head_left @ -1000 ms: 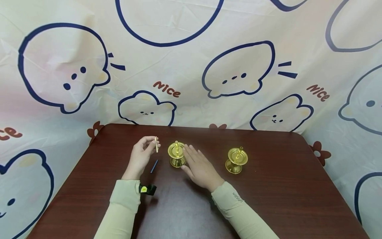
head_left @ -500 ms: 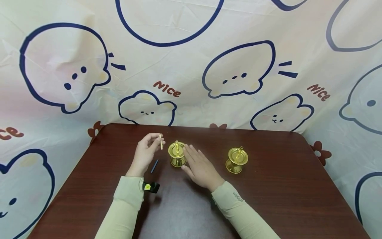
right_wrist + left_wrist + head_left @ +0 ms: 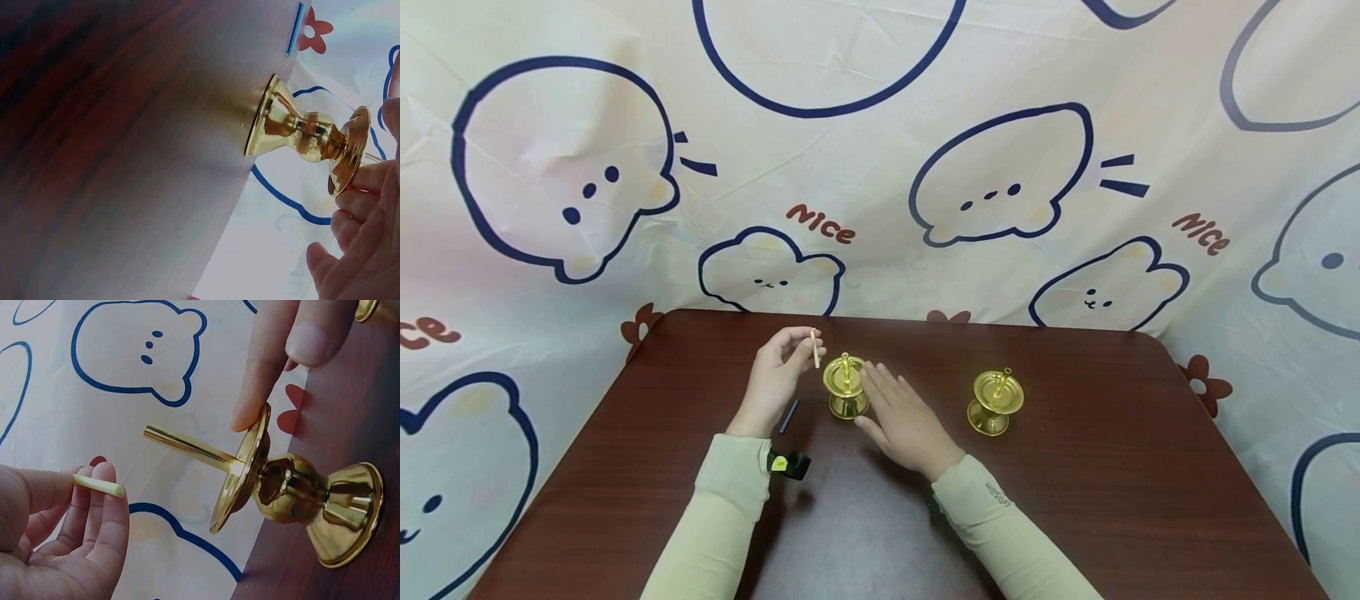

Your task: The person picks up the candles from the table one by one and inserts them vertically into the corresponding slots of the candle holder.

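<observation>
My left hand (image 3: 777, 375) pinches a thin pale yellow stick, like a slim candle (image 3: 816, 348), between thumb and fingers. It hangs in the air just left of the nearer brass candle holder (image 3: 846, 392). In the left wrist view the stick (image 3: 100, 484) is apart from the narrow upright tube (image 3: 187, 449) of that holder. My right hand (image 3: 913, 423) lies with straight fingers against the right side of the holder's dish; in the right wrist view fingertips touch the dish (image 3: 350, 153). The holder stands upright on the table.
A second brass candle holder (image 3: 995, 402) stands to the right on the dark wooden table (image 3: 1120, 467). A thin blue stick (image 3: 789, 416) lies near my left wrist. Behind the table hangs a printed cloth (image 3: 880, 167).
My left hand has moved right and slightly away from me, bringing the pale yellow stick closer to the nearer candle holder. My right hand and both holders have stayed in place.
</observation>
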`<state>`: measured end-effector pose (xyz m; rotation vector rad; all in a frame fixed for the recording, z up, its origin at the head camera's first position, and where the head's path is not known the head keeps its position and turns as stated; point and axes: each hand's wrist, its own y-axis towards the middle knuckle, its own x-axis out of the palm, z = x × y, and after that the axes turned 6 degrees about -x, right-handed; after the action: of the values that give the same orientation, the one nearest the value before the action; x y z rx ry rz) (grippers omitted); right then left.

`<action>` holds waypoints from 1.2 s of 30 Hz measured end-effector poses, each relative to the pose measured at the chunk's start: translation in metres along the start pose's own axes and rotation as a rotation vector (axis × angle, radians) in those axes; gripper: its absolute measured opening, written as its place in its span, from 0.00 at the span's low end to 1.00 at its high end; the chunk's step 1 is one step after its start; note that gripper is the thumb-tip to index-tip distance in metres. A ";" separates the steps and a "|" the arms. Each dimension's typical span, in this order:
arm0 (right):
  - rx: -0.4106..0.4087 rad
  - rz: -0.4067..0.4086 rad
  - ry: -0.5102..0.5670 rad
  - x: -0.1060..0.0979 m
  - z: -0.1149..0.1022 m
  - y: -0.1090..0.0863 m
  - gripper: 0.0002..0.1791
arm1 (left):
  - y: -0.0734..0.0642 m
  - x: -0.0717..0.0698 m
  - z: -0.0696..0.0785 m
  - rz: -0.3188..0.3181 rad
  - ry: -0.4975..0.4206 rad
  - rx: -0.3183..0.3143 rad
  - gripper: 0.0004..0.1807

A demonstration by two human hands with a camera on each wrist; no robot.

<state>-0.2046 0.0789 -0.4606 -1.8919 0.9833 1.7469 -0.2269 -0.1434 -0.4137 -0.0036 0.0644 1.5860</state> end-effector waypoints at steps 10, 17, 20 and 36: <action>0.014 -0.009 0.012 -0.001 -0.001 0.000 0.39 | 0.002 0.008 0.004 0.002 -0.014 0.025 0.17; 0.009 0.002 0.021 0.000 -0.001 0.000 0.39 | 0.004 0.013 0.005 -0.008 -0.007 0.064 0.16; 0.015 0.001 0.028 0.001 -0.001 0.001 0.39 | 0.004 0.015 0.006 -0.012 -0.018 0.076 0.16; 0.014 0.004 0.038 0.000 -0.002 0.000 0.39 | 0.007 0.022 0.002 -0.017 -0.002 0.117 0.17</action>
<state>-0.2034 0.0775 -0.4605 -1.9226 1.0111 1.7076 -0.2345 -0.1211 -0.4119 0.0887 0.1548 1.5629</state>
